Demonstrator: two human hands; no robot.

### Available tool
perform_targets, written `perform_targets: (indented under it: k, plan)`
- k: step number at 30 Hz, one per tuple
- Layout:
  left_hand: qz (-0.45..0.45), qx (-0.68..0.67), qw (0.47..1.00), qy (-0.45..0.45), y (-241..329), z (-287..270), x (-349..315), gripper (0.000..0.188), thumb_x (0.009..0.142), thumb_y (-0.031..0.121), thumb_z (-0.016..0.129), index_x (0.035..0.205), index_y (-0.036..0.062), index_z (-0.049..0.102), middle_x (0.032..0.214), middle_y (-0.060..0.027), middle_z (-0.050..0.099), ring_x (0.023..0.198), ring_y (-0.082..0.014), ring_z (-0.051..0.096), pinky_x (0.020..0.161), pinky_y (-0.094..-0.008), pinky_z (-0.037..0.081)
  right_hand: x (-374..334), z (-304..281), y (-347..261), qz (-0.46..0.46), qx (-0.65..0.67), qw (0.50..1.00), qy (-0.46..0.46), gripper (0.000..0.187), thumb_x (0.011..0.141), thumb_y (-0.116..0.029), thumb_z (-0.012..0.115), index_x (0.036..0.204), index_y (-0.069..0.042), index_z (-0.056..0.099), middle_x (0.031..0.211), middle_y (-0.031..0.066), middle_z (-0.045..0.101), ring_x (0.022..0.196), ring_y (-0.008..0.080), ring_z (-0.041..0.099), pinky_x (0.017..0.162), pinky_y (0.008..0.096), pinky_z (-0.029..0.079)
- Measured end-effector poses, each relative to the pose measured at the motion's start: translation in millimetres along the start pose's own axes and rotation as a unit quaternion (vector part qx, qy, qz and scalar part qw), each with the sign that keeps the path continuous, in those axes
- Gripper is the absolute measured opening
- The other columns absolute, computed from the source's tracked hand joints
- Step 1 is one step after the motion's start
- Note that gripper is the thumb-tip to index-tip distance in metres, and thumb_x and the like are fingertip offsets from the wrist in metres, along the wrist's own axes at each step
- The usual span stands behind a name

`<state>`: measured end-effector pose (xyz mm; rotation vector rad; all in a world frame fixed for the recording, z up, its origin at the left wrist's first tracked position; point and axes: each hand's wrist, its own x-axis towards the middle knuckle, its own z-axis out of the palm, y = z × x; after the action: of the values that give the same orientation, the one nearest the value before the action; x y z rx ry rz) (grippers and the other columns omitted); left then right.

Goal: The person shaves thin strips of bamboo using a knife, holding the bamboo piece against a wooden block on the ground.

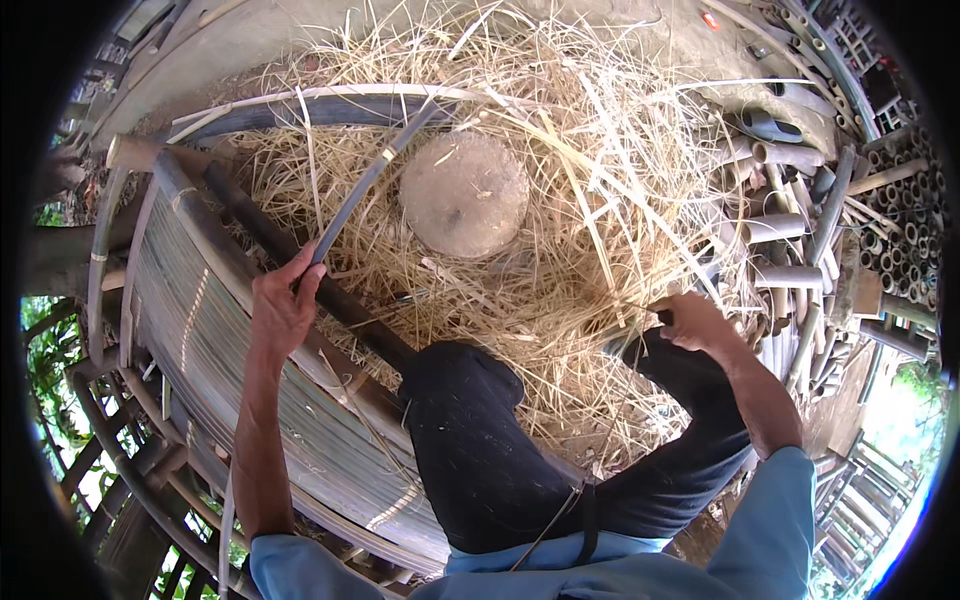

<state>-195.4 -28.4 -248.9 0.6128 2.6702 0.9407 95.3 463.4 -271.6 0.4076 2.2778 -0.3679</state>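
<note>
My left hand (pixel 285 305) is closed round the lower end of a long grey-green bamboo strip (pixel 376 166). The strip slants up and to the right, past the left edge of a round wooden chopping block (pixel 465 195). My right hand (pixel 695 322) is curled above my right knee, over the shavings. Something thin and dark pokes out from its fingers to the left, too small to name. A wide gap separates the two hands, and the right one does not touch the strip.
Pale bamboo shavings (pixel 520 330) cover the ground around the block. To the left lies a slatted bamboo panel (pixel 230 330) with a dark pole (pixel 330 295) along it. Cut bamboo tubes (pixel 775 228) are piled at the right. My bent legs (pixel 480 450) are in front.
</note>
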Motion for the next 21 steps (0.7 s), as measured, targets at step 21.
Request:
perform_targets:
  k: [21]
  plan:
    - [0.11, 0.163, 0.979, -0.049, -2, 100, -2, 0.039, 0.09, 0.004, 0.066, 0.129, 0.0086, 0.064, 0.08, -0.0124, 0.066, 0.061, -0.0324, 0.068, 0.049, -0.0438, 0.052, 193, 29, -105, -0.12, 0.351, 0.855, 0.363, 0.027, 0.093, -0.014, 0.068, 0.106, 0.003, 0.052, 0.068, 0.0218, 0.066, 0.055, 0.0353, 0.07, 0.047, 0.0416, 0.057]
